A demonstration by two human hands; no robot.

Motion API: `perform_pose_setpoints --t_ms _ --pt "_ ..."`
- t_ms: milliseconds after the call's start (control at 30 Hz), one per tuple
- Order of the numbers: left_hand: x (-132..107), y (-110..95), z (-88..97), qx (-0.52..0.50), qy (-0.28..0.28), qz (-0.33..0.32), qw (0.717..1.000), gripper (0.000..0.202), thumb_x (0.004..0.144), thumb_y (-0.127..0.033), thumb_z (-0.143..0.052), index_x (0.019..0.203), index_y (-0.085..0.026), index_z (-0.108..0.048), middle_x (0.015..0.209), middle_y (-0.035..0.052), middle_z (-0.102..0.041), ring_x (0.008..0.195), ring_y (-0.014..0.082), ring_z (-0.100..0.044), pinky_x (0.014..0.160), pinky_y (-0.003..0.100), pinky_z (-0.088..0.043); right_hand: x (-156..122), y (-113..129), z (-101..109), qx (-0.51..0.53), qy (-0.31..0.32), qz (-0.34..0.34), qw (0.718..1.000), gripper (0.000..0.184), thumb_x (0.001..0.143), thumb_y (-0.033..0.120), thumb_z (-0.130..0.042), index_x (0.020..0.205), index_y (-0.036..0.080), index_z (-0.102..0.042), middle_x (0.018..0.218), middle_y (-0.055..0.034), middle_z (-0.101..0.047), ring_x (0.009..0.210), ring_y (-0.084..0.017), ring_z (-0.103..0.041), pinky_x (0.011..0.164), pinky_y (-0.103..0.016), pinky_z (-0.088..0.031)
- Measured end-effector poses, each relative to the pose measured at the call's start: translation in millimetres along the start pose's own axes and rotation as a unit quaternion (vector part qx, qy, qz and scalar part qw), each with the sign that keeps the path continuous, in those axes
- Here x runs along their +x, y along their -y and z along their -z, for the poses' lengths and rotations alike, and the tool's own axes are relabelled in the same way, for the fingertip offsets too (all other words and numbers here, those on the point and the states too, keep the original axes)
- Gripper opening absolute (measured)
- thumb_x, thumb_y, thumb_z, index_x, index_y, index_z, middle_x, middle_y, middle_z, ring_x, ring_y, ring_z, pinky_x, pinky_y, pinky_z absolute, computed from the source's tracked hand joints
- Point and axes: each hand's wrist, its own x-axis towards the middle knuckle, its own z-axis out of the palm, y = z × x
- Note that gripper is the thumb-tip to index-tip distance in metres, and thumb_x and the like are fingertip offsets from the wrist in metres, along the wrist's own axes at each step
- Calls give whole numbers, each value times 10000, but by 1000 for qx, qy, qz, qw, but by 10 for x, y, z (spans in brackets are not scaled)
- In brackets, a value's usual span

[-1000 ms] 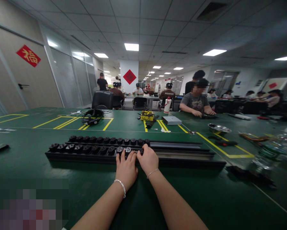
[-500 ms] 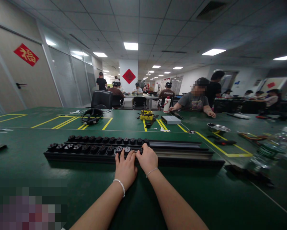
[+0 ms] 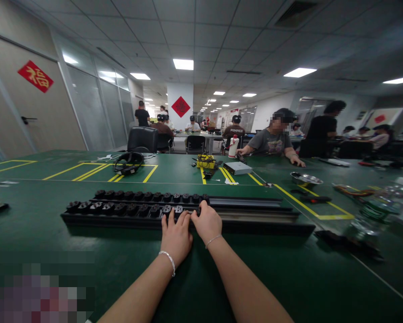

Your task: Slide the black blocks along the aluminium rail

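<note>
A long black rail (image 3: 255, 217) lies across the green table (image 3: 87, 251), and a second black rail (image 3: 244, 202) lies just behind it. Each carries a row of several small black sockets (image 3: 120, 208) on its left half. My left hand (image 3: 176, 237) rests at the near rail with its fingers stretched forward onto the last sockets. My right hand (image 3: 207, 221) is beside it, touching it, fingers curled down onto the rail at the end of the socket row. What those fingers grip is hidden.
Black headphones (image 3: 130, 162), a yellow part (image 3: 206, 162) and a grey box (image 3: 236, 168) sit farther back. A metal bowl (image 3: 306, 179), cables (image 3: 351, 192) and a black strip (image 3: 349, 244) lie at the right. A seated person (image 3: 274, 141) works across the table; others sit farther off.
My hands stay in place on the near rail. A standing person in black behind the seated worker has walked to the right.
</note>
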Motion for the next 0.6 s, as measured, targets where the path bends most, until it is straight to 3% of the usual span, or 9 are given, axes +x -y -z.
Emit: perform_pose_setpoints --t_ms 600 --pt "5 6 9 5 11 -2 1000 523 716 -210 -465 1233 -283 -434 1328 2 -437 1289 309 -213 1040 537 -123 -6 -6 24 3 -2 9 1000 122 769 306 -474 848 214 -493 808 -27 -622 811 -142 -576 651 -224 -361"
